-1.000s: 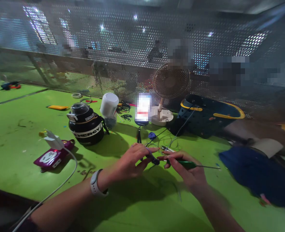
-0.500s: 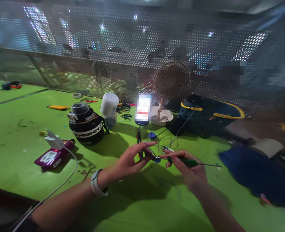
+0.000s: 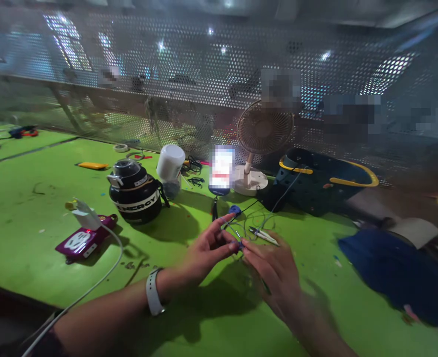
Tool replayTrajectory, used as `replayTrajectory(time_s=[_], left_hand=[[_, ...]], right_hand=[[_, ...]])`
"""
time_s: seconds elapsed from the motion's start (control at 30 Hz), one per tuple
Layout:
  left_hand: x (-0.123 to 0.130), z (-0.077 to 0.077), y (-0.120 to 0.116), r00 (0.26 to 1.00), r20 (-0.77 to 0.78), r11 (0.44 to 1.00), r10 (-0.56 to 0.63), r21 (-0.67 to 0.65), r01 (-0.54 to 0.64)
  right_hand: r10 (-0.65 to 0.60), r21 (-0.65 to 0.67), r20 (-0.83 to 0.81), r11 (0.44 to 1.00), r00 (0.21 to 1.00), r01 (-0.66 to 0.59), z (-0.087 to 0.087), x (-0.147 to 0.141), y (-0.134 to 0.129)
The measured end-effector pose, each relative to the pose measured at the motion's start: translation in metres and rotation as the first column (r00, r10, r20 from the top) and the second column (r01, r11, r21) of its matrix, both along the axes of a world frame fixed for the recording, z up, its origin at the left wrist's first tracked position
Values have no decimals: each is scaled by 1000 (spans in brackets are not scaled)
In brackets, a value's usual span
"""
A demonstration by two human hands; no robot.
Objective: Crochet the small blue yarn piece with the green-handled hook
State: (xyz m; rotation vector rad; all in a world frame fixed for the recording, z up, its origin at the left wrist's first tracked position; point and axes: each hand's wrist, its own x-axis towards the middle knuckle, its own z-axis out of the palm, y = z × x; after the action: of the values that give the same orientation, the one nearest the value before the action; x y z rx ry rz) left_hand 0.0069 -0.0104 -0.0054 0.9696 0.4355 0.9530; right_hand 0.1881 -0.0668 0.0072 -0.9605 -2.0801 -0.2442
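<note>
In the head view, a small blue crochet piece sits between the fingertips of both hands over the table. My left hand pinches it between thumb and fingers, the index finger stretched out with yarn running from it. My right hand is closed round a crochet hook; a bit of its green handle shows below the palm, the rest hidden by the fingers. The hook's metal tip points up beside the piece. Beyond the hands lie a small blue yarn bundle and white-handled snips.
A phone stands behind the hands, near a fan and a dark basket. To the left are a black jug, a white bottle and a purple power socket with a cable. Dark blue cloth lies at right.
My right hand has turned and moved slightly left, closer to my left hand. The hook has swung from lying level to a steep tilt, its handle now mostly covered.
</note>
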Motion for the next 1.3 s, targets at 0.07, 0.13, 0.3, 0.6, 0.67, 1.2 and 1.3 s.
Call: replayTrajectory(time_s=[0.07, 0.13, 0.3, 0.6, 0.67, 1.2, 1.3], left_hand=[[4, -2, -3, 994, 107, 993, -34, -110, 46], [4, -3, -4, 977, 190, 977, -100, -168, 132], [-6, 5, 9, 946, 191, 937, -260, -188, 295], [-21, 16, 29, 964, 62, 963, -258, -63, 262], [-20, 16, 27, 970, 13, 970, -241, -21, 241], [-13, 15, 12, 969, -237, 967, 76, 255, -14], [-8, 18, 7, 987, -163, 999, 11, -29, -15]], right_hand=[[-25, 69, 50, 997, 998, 22, 1, 0, -3], [-3, 102, 65, 995, 998, -3, 4, 1, -4], [145, -33, -48, 989, 988, -147, 16, 10, 2], [52, -286, -589, 920, 806, -269, 24, 14, 5], [-99, -411, -722, 857, 685, -310, 19, 13, 5], [-340, -516, -848, 703, 406, -489, -8, -3, 10], [-133, -394, -742, 880, 657, -267, -5, -3, 6]])
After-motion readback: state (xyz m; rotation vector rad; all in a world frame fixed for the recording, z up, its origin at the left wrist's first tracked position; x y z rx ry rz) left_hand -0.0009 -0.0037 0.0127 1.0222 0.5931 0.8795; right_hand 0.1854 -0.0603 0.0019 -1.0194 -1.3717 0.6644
